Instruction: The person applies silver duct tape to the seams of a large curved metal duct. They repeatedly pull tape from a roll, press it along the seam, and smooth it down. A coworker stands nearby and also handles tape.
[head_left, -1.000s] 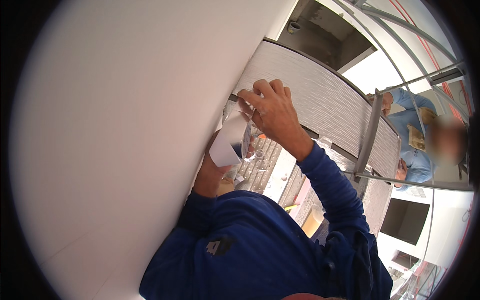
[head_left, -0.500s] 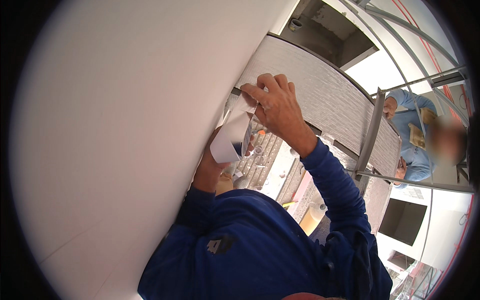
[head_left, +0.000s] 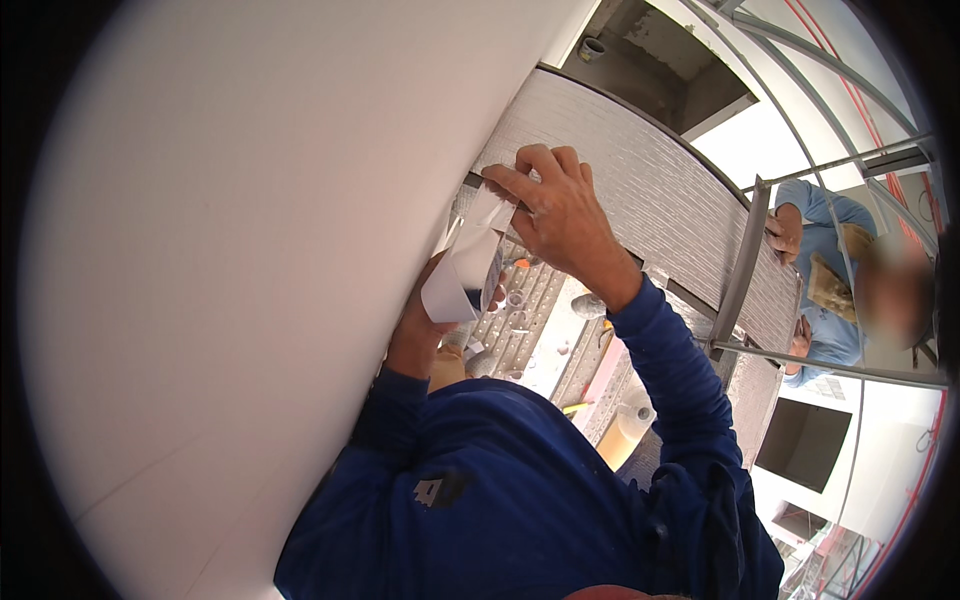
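My left hand [head_left: 418, 325], low beside the white wall, is closed around a roll of foil tape [head_left: 493, 275]. Most of its fingers are hidden behind the tape; some fingertips show at the roll's far side. A curled flap of white backing paper [head_left: 452, 285] hangs off the tape. Above it, my right hand [head_left: 560, 205] has thumb and index finger pinched on the shiny strip's upper end. That hand is right in front of a silver foil-wrapped duct [head_left: 640, 150], near the dark strip along its edge.
The white wall [head_left: 250, 250] fills the left side. A metal bracket [head_left: 742, 265] crosses the duct at right, and a co-worker in blue [head_left: 825, 260] has hands by its far side. Below lie a perforated metal platform [head_left: 535, 300] and a yellowish bottle [head_left: 625, 435].
My right hand and forearm have shifted very slightly to the right, still pinching the strip. The co-worker's upper hand has moved a little lower. My left hand stays nearly in place.
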